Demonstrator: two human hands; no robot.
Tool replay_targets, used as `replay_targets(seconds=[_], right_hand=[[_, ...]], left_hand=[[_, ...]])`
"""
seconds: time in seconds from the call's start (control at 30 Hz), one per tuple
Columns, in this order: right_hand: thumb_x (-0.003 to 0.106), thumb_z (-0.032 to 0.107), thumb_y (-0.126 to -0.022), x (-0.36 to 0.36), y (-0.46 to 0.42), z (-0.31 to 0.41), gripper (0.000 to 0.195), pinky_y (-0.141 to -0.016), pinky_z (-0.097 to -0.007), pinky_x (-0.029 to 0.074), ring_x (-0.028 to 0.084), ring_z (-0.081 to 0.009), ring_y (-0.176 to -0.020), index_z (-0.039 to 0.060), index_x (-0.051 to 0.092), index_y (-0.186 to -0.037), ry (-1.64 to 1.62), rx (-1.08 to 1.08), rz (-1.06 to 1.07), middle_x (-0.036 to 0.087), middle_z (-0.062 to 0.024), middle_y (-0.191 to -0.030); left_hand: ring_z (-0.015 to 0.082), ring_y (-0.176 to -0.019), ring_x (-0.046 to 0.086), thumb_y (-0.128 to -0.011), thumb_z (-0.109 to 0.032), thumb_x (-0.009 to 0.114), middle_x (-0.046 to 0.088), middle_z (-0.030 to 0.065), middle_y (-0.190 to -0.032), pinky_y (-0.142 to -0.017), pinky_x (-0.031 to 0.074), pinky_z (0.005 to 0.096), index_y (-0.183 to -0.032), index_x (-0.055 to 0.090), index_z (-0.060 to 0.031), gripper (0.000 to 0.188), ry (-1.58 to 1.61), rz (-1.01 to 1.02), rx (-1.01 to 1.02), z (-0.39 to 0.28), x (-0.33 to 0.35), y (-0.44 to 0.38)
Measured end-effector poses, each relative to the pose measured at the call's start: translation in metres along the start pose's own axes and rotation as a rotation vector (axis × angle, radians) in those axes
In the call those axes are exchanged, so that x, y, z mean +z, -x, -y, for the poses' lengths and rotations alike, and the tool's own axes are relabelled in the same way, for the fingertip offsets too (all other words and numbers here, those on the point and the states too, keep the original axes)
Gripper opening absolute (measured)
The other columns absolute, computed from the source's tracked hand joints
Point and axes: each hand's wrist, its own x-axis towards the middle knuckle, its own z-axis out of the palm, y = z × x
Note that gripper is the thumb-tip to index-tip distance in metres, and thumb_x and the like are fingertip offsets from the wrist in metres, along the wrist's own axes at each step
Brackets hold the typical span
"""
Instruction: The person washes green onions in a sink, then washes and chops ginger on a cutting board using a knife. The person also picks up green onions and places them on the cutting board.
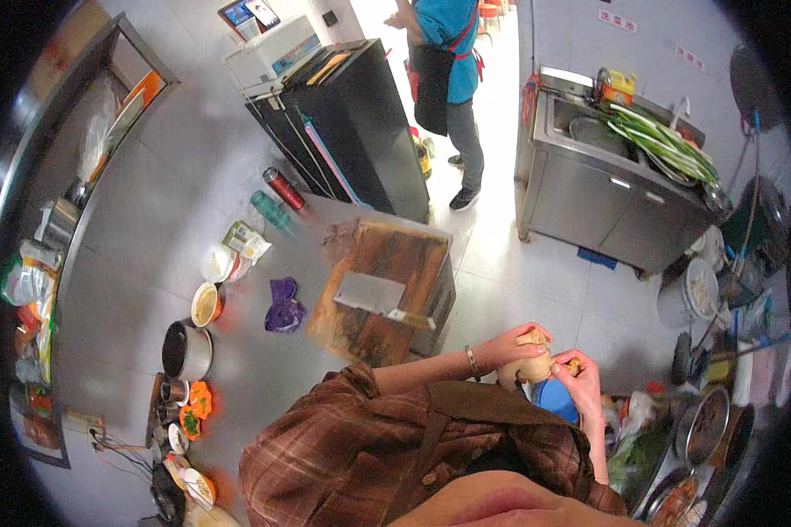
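Observation:
A pale, plucked whole bird (532, 369), apparently a chicken, is held up in front of my apron. My left hand (511, 349) grips its upper part. At its other side, my right hand (583, 382) pinches a small yellowish piece at the bird's edge. Which of my hands is which is judged from the arms' sides. Just below the bird shows a blue round object (556, 399), partly hidden by my right hand. A cleaver (370, 292) lies on the worn wooden chopping board (395, 257), away from both hands.
A steel table (257, 356) carries a purple cloth (285, 305), a pot (186, 350) and bowls. A steel sink (557, 112) with green onions (666, 141) stands across the floor. A person (461, 66) in a blue top stands in the doorway. Bins and basins stand right.

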Motion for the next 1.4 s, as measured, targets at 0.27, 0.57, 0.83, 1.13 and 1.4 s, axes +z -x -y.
replay_targets(seconds=[0.27,0.57,0.83,1.13,1.4], right_hand=[[0.059,0.001,-0.08,-0.079,-0.157,0.034,0.004,-0.057,-0.0215,0.045,0.054,-0.0083,-0.064,0.0,0.055,-0.079,0.031,-0.098,0.085,0.059,-0.0039,-0.076],[0.059,0.007,-0.079,-0.157,-0.301,0.075,0.007,-0.055,-0.021,0.042,0.05,-0.0063,-0.061,0.0015,0.056,-0.075,0.312,-0.179,0.059,0.056,-0.0007,-0.066],[0.054,0.012,-0.083,-0.22,-0.441,0.095,0.008,-0.058,-0.0249,0.045,0.055,-0.011,-0.062,0.0032,0.054,-0.084,-0.141,-0.045,-0.03,0.062,-0.0072,-0.079],[0.055,0.027,-0.087,-0.291,-0.594,0.146,0.017,-0.056,-0.0192,0.041,0.053,-0.0065,-0.061,0.0113,0.053,-0.081,-0.083,-0.022,-0.246,0.063,-0.0034,-0.078],[0.057,0.032,-0.085,-0.366,-0.717,0.116,0.026,-0.059,-0.0197,0.046,0.058,-0.009,-0.066,0.0067,0.054,-0.092,-0.3,0.216,-0.255,0.062,-0.0067,-0.083]], left_hand=[[0.0131,-0.088,0.054,-0.084,-0.026,0.059,0.052,0.0047,-0.098,-0.074,0.047,0.0291,-0.108,0.048,-0.0094,0.031,0.164,-0.132,-0.043,-0.056,-0.043,-0.13],[0.0155,-0.091,0.053,-0.082,-0.026,0.061,0.053,0.0055,-0.098,-0.074,0.048,0.0299,-0.105,0.05,-0.0083,0.031,0.17,-0.305,0.031,-0.105,-0.085,-0.266],[0.0239,-0.082,0.059,-0.086,-0.031,0.053,0.055,0.0119,-0.099,-0.064,0.053,0.0368,-0.107,0.046,-0.0049,0.034,0.41,-0.172,0.12,-0.153,-0.164,-0.399],[0.0225,-0.082,0.058,-0.088,-0.034,0.049,0.056,0.0122,-0.098,-0.059,0.051,0.0333,-0.106,0.047,-0.0044,0.035,0.56,-0.206,0.014,-0.169,-0.269,-0.545],[0.024,-0.097,0.056,-0.089,-0.026,0.049,0.056,0.0154,-0.109,-0.078,0.049,0.0356,-0.118,0.044,-0.0045,0.036,0.503,-0.272,-0.061,-0.18,-0.316,-0.642]])
